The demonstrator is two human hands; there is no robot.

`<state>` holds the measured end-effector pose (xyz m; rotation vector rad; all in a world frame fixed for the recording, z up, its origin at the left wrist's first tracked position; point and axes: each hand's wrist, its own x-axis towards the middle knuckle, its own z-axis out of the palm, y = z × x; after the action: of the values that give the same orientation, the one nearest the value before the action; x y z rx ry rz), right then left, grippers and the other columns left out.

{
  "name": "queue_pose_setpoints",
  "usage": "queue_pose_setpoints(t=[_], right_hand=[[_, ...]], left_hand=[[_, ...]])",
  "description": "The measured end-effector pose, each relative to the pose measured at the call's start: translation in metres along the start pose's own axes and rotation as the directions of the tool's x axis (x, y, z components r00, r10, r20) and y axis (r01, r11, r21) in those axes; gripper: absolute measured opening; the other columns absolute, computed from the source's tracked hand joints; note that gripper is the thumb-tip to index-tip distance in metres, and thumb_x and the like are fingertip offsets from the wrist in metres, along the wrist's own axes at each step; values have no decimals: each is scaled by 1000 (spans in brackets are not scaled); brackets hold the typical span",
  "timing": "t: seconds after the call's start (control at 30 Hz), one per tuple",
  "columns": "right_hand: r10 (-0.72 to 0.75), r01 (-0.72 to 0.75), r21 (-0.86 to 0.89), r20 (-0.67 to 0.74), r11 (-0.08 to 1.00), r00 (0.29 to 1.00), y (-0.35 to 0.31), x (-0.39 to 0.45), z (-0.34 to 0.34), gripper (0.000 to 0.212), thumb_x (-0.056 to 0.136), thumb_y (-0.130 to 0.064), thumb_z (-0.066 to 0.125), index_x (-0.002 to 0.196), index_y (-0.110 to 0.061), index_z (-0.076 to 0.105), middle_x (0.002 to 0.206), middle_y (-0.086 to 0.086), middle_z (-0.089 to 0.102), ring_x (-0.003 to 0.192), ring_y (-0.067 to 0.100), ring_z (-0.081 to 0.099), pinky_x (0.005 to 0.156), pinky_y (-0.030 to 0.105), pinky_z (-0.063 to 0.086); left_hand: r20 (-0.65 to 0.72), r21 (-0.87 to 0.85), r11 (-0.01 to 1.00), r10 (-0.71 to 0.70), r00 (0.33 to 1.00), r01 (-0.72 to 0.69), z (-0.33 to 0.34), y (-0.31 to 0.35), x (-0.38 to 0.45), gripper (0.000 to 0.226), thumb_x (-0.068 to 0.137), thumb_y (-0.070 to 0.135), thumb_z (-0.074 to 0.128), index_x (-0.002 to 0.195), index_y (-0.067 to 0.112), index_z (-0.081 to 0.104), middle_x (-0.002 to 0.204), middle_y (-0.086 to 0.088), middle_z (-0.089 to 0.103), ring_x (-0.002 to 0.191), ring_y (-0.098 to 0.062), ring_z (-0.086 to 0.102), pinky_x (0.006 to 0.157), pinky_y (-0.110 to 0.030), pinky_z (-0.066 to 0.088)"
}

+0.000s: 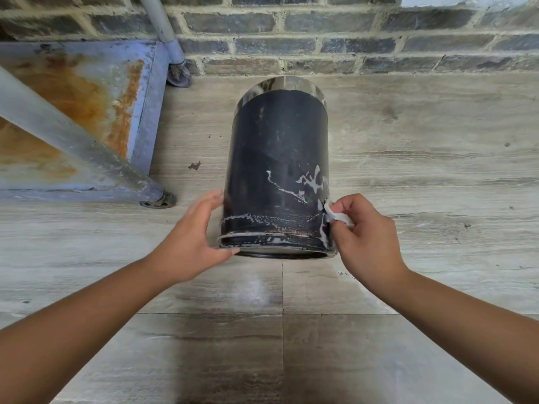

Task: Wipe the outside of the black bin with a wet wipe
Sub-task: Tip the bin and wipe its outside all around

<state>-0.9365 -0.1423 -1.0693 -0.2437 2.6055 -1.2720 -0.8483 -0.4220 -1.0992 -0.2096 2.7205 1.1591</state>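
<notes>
A black cylindrical bin (277, 158) lies on its side on the floor, with its shiny metal end toward the brick wall and its near end toward me. White foamy streaks and rusty marks cover its near part. My left hand (195, 231) grips the bin's left side at the near rim, thumb under the edge. My right hand (364, 234) pinches a crumpled white wet wipe (335, 214) against the bin's lower right side.
A rusty blue metal frame (145, 112) with a grey diagonal pipe (73, 135) and small castor wheels (159, 201) stands on the left. A brick wall (350, 45) runs behind the bin. The floor is grey wood-look tile (437, 158), with a wet patch in front.
</notes>
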Motion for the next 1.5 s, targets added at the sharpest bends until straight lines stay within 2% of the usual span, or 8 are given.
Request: queue_pose_setpoints(t=[0.13, 0.3, 0.37, 0.5, 0.6, 0.73, 1.27, 1.5], right_hand=[[-68, 65, 71, 30, 995, 997, -7, -2, 7, 39, 84, -5, 57, 85, -44, 52, 74, -1, 71, 47, 10, 55, 47, 29, 45], [-38, 40, 212, -12, 976, 999, -21, 14, 13, 27, 88, -12, 61, 84, -38, 56, 94, -4, 66, 66, 8, 57, 59, 20, 41], [-191, 200, 180, -62, 963, 980, -41, 32, 12, 26, 88, -13, 60, 88, -38, 57, 92, -10, 62, 81, 2, 56, 70, 18, 41], [-631, 634, -50, 64, 771, 773, -84, 80, 24, 25, 85, 0, 59, 105, -11, 69, 103, 3, 66, 103, 12, 56, 94, 25, 39], [-669, 751, -143, 370, 645, 645, -98, 99, 33, 28, 87, 0, 57, 106, -13, 73, 110, 1, 71, 119, 25, 57, 102, 47, 37], [-695, 818, -79, 486, 570, 531, -84, 88, 29, 31, 84, 1, 53, 104, -10, 72, 114, 5, 71, 121, 23, 58, 107, 44, 36], [-672, 592, 326, 260, 737, 694, -21, 4, 25, 34, 83, 15, 53, 110, 0, 67, 126, 12, 60, 131, 28, 47, 113, 46, 32], [-626, 495, 412, 295, 765, 721, -8, -11, 15, 32, 83, 19, 53, 107, 5, 67, 119, 17, 65, 123, 23, 56, 105, 36, 43]], left_hand=[[-83, 311, 842, 486, 870, -441, -16, 45, 0, 62, 78, 49, 67, 131, 28, 44, 141, 1, 35, 131, -19, 36, 101, -30, 40], [-64, 439, 756, 566, 822, -486, -10, 56, -6, 45, 76, 23, 73, 119, 20, 62, 129, -9, 57, 123, -31, 47, 67, -45, 57], [-52, 448, 746, 572, 819, -493, -10, 60, -5, 43, 78, 24, 71, 120, 20, 63, 128, -10, 58, 123, -32, 48, 64, -42, 57], [-45, 460, 740, 571, 820, -491, -6, 66, -5, 38, 84, 30, 63, 121, 20, 64, 129, -9, 58, 125, -29, 46, 60, -41, 57], [-54, 452, 743, 576, 816, -495, -6, 65, -6, 39, 85, 32, 61, 122, 23, 58, 128, -10, 59, 124, -28, 47, 58, -43, 57], [-66, 418, 753, 583, 810, -508, -9, 58, -6, 39, 86, 28, 61, 124, 22, 55, 127, -13, 59, 123, -33, 50, 67, -47, 57], [-129, 384, 786, 566, 814, -485, -17, 33, -15, 38, 84, 17, 57, 122, 13, 58, 122, -19, 58, 124, -34, 47, 95, -45, 46], [-139, 355, 827, 508, 850, -437, -28, 19, -22, 41, 82, 18, 57, 123, 15, 48, 129, -11, 43, 129, -33, 42, 86, -51, 51]])
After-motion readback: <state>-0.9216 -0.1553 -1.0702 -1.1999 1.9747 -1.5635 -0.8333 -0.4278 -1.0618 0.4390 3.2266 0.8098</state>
